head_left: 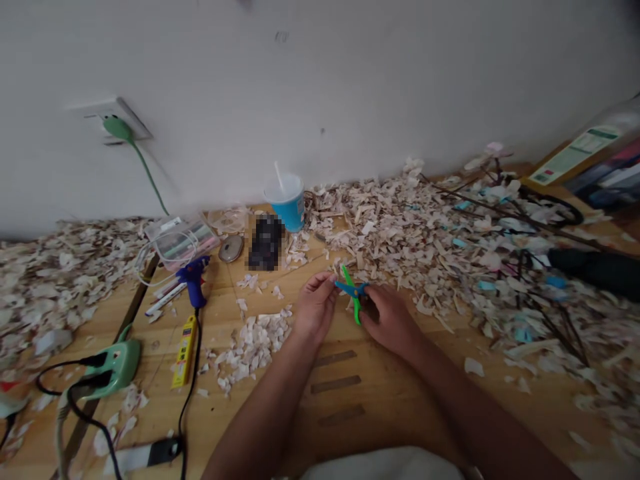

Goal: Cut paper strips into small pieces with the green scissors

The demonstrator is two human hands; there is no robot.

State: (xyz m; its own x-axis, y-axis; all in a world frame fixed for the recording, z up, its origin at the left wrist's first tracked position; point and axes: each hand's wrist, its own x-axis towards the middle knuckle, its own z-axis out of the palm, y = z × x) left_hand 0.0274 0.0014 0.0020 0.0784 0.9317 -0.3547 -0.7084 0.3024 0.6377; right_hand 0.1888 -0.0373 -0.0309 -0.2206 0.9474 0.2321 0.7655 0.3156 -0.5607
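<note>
My right hand (387, 319) grips a small pair of scissors (352, 292) with green and blue handles, their blades pointing toward my left hand. My left hand (314, 308) has its fingers pinched together at the blade tips, on something too small to make out. Both hands hover over the wooden table (350, 393), just in front of a small heap of pale cut scraps (255, 343).
Pale scraps (415, 227) cover the back and right of the table. A blue cup with a straw (287, 200), a blue glue gun (194, 279), a yellow utility knife (184, 350) and a green power strip with cables (107, 370) lie at left. Dark twigs (540, 227) cross the right side.
</note>
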